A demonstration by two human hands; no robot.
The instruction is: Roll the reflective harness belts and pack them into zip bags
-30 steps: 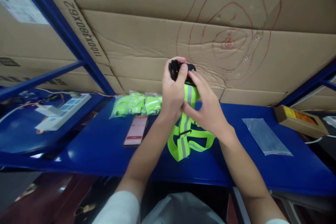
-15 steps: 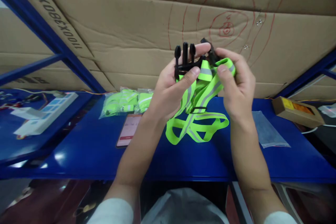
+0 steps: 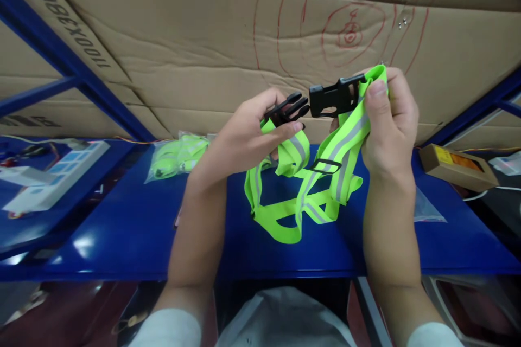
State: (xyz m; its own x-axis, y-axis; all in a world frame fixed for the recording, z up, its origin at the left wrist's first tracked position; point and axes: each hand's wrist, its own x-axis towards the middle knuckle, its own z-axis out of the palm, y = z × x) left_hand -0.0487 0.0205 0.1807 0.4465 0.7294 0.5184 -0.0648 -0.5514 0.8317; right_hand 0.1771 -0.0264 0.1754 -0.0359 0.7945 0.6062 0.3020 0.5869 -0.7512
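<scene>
My left hand (image 3: 256, 133) pinches the pronged half of a black side-release buckle (image 3: 287, 109), its prongs pointing right. Facing it, a small gap away, is the socket half of the buckle (image 3: 334, 98). My right hand (image 3: 391, 119) grips the webbing right at the end of that socket half. Both halves are attached to a neon-yellow reflective strap harness (image 3: 285, 230) with grey stripes. It hangs in loops between my hands, low over the blue table. A black slider (image 3: 325, 166) sits on the strap below the socket.
Bagged neon straps (image 3: 175, 157) lie at the back left of the blue table (image 3: 134, 227). A white power strip (image 3: 61, 176) is farther left. On the right are a clear plastic bag (image 3: 427, 209) and a small cardboard box (image 3: 458, 165). A cardboard wall (image 3: 183, 38) stands behind.
The socket half has swung round to face the prongs, which have turned from pointing up to pointing right. My right hand has moved right and the harness has spread out.
</scene>
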